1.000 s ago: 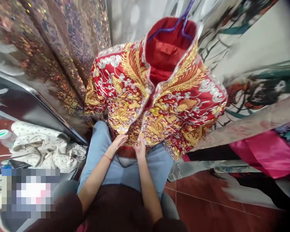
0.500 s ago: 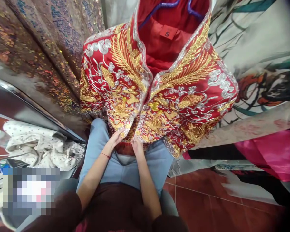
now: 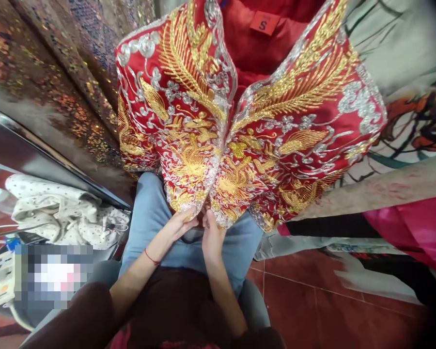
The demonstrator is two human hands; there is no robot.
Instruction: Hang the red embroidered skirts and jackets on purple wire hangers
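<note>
A short-sleeved red jacket [image 3: 240, 179] with dense gold and silver embroidery hangs in front of me, its collar open and the lower front edges meeting close together. My left hand [image 3: 182, 224] pinches the bottom corner of the left front panel. Beside it, my right hand [image 3: 213, 235] has its thumb and fingers closed on the lower edge of the right front panel. The fingertips of both hands are partly hidden by the cloth. An orange-red size tag [image 3: 264, 23] marked S shows on the red lining inside the neck.
Sequinned fabric [image 3: 90, 97] hangs at the left, beside a metal-edged panel [image 3: 39, 150]. White dotted cloth [image 3: 72, 218] lies at the lower left near a power strip [image 3: 3, 276]. Printed pale fabric [image 3: 414, 53] and pink cloth [image 3: 414, 232] hang at the right above red floor tiles [image 3: 298, 300].
The jacket looks larger and nearer, and the purple hanger is almost out of view. Both hands have shifted slightly down and to the right, still at the front hem.
</note>
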